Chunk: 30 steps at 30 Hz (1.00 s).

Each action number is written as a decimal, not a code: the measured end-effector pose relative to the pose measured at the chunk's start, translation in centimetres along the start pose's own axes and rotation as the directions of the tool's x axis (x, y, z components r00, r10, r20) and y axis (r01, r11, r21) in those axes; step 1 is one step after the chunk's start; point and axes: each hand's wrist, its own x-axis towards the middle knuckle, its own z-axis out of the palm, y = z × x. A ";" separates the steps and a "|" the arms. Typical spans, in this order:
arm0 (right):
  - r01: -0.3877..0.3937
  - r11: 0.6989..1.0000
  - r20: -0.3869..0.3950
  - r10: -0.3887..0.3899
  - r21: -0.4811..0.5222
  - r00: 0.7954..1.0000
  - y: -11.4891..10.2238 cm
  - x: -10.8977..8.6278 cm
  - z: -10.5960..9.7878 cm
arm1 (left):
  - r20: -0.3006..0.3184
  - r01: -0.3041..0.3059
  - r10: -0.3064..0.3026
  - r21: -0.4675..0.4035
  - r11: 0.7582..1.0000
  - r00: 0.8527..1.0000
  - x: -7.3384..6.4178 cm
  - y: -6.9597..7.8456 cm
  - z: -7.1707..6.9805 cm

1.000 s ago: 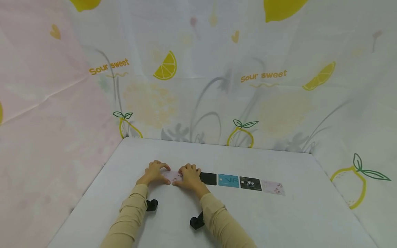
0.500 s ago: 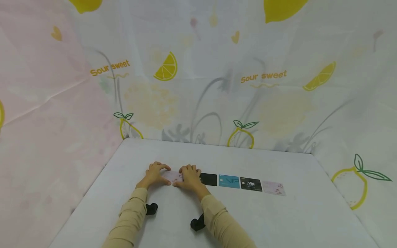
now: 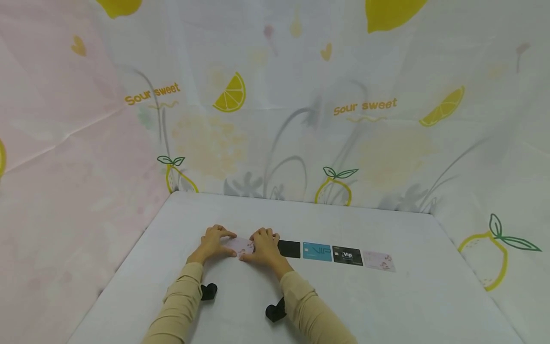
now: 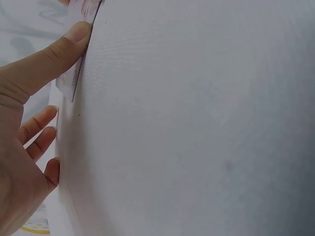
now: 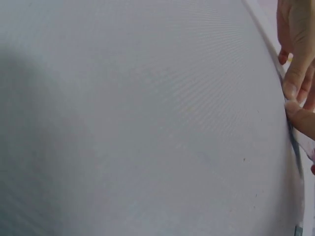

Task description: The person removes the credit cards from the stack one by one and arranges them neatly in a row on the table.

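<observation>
A pale pink card with a floral print (image 3: pixel 240 245) lies between my two hands, at the left end of a row of cards. My left hand (image 3: pixel 212 242) pinches its left part, thumb on the near edge and a finger on the far edge. In the left wrist view the left thumb (image 4: pixel 78 33) presses against the card's edge (image 4: pixel 69 81). My right hand (image 3: pixel 265 247) holds the right part the same way and covers that end. Both thumbs come close together in the right wrist view, where the right thumb (image 5: pixel 301 119) shows.
Rightward in the row lie a plain black card (image 3: pixel 289 249), a blue VIP card (image 3: pixel 317 252), a black VIP card (image 3: pixel 347 255) and another pink floral card (image 3: pixel 379 261). They lie on a white table (image 3: pixel 386 306). A lemon-print cloth (image 3: pixel 275 134) stands behind.
My right hand and forearm have shifted very slightly to the right. The left hand keeps its hold, and the row of cards looks the same.
</observation>
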 end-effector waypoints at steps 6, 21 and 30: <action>0.032 0.999 -0.019 -0.032 0.015 0.999 -0.6 0.2 -0.2 | 0.004 -0.020 0.020 0.009 1.000 1.000 -0.1 0.0 -0.1; -0.046 0.999 0.096 0.046 -0.004 0.994 -0.6 0.1 -0.6 | 0.054 -0.027 0.028 -0.009 1.000 0.998 -0.4 -0.1 -0.7; -0.084 0.996 0.097 0.084 -0.007 0.992 -0.1 0.2 -0.5 | 0.086 -0.025 0.028 -0.038 0.999 0.996 0.1 0.0 -0.9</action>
